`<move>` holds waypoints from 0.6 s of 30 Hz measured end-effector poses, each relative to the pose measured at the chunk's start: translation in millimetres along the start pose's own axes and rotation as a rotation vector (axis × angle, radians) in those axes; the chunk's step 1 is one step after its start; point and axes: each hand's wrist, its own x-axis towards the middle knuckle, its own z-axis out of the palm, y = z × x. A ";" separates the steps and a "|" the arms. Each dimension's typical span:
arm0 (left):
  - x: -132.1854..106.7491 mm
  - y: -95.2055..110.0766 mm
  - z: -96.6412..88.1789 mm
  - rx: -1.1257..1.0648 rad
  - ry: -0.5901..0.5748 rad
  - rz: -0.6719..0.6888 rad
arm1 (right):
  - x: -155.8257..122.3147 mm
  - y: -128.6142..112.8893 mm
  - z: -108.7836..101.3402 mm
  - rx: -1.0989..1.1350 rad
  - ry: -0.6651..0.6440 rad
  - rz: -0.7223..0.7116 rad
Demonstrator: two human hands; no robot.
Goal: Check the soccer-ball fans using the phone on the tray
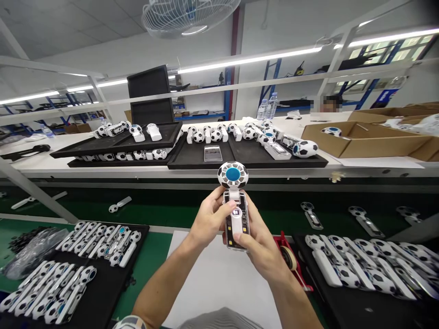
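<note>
The football-patterned device (233,174) is held ball end uppermost above the white sheet (206,288), between both hands: the left hand (211,218) is closed about its left edge, thumb on the upper front face, and the right hand (259,249) grips the opposite edge, thumb on the lower front face. The sheet lies on the green counter (158,256), with a red tape dispenser (297,270) just beside the right forearm. Black trays (103,292) carrying rows of similar devices (346,276) flank the sheet.
</note>
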 end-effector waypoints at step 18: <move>-1.5 -1.4 -2.9 0.152 -0.064 -0.010 | 0.5 1.7 4.2 0.063 0.082 -0.006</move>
